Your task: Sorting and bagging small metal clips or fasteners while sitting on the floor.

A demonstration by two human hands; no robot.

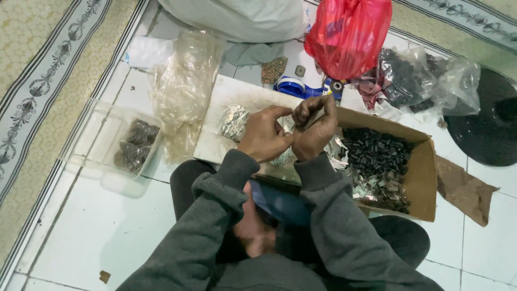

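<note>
I've got both hands together — left hand (264, 134) & right hand (314, 129) pinching some small part, too hidden to identify — cardboard box (425, 183) lies right, nearer the right hand.

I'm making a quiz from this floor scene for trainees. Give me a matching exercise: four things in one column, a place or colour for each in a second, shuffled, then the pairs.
Things:
1. plastic bag
2. cardboard box
3. clear plastic tub
4. tape roll

Place or colour:
A. blue and white, beyond the hands
B. red, at the top of the view
C. brown, holds small black parts, right of the hands
D. see-through, on the tiles left of the board

Pairs: 1-B, 2-C, 3-D, 4-A
</note>
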